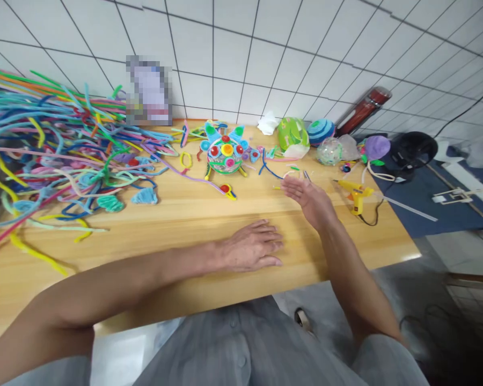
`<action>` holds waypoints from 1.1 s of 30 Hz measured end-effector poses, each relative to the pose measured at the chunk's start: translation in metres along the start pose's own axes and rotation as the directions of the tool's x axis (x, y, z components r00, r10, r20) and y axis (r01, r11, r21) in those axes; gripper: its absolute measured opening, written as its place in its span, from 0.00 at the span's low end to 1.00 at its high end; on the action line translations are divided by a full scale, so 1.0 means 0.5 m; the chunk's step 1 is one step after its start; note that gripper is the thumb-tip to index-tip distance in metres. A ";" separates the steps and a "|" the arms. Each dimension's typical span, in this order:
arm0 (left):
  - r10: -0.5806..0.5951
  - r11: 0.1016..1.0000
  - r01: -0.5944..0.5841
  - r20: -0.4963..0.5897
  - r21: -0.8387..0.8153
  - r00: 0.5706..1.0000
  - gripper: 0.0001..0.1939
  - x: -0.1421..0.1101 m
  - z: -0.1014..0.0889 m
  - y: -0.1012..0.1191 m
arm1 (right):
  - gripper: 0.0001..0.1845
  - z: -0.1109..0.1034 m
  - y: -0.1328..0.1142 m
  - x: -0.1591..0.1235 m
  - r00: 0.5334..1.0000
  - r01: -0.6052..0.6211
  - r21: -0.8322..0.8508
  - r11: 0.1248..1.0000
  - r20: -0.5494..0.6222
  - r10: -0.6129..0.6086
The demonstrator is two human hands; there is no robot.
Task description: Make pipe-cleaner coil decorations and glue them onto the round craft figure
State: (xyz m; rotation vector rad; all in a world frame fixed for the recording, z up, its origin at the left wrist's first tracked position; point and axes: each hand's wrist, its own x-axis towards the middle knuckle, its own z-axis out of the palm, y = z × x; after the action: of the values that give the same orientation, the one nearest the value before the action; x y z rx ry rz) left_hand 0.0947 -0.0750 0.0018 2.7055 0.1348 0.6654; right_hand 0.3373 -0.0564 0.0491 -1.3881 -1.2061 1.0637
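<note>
My left hand (251, 246) lies flat on the wooden table (177, 230), palm down, its fingers spread and nothing under them that shows. Farther right, my right hand (308, 201) is held edge-on with its fingers stretched out, and no object shows in it. By its fingertips lie a dark blue pipe cleaner (271, 170) and small scraps. Beyond my left hand stands a colourful pipe-cleaner creature (225, 153) with blue-green ears, round red and yellow pieces and short yellow legs. A small red and yellow pipe-cleaner piece (227, 191) sits in front of it.
A large heap of pipe cleaners (64, 155) covers the left side. To the right are a yellow glue gun (354, 194) with a cord, a green ball-like bundle (293, 135), a striped blue ball (321, 131), a red flask (364, 110) and a purple flower (377, 147). A tiled wall (233, 64) rises behind.
</note>
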 end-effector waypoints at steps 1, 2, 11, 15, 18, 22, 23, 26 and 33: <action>-0.008 1.000 0.008 -0.009 0.003 1.000 0.24 -0.006 -0.003 -0.002 | 0.27 0.000 0.010 0.002 1.000 0.030 -0.109 0.994 0.005 -0.030; -0.013 1.000 0.014 -0.016 0.004 1.000 0.23 -0.011 -0.006 -0.004 | 0.24 -0.001 0.020 0.003 0.997 0.073 -0.245 0.967 0.015 -0.071; -0.057 0.989 0.052 -0.036 -0.136 0.998 0.20 -0.027 -0.022 -0.018 | 0.12 -0.034 0.070 -0.022 0.957 0.289 -0.770 0.569 0.226 -0.181; -0.100 0.972 0.092 -0.025 -0.216 0.995 0.20 -0.031 -0.020 -0.022 | 0.07 -0.008 0.075 -0.001 0.958 0.286 -0.799 0.529 0.220 -0.185; -0.152 0.946 0.138 -0.025 -0.293 0.988 0.19 -0.034 -0.023 -0.024 | 0.05 0.006 0.060 0.027 0.968 0.234 -0.779 0.582 0.128 -0.217; -0.262 0.893 0.218 -0.063 -0.394 0.963 0.17 -0.038 -0.034 -0.027 | 0.05 0.007 0.013 0.052 0.960 0.195 -0.574 0.795 -0.054 -0.274; -0.284 0.880 0.232 -0.066 -0.415 0.957 0.17 -0.038 -0.037 -0.027 | 0.07 0.006 -0.002 0.053 0.955 0.209 -0.495 0.843 -0.082 -0.285; -0.343 0.831 0.273 -0.060 -0.485 0.937 0.17 -0.039 -0.046 -0.025 | 0.10 0.004 -0.051 0.037 0.938 0.270 -0.311 0.911 -0.129 -0.321; -0.660 0.296 0.350 0.075 -0.889 0.747 0.23 -0.037 -0.056 -0.021 | 0.05 0.070 -0.079 -0.080 0.925 0.353 -0.358 0.864 -0.004 -0.380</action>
State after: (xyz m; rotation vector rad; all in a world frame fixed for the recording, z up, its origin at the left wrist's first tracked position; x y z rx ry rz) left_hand 0.0653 -0.0596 0.0133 1.3791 0.5669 0.6756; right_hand 0.2922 -0.0903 0.0836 -1.3708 -1.5853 0.5391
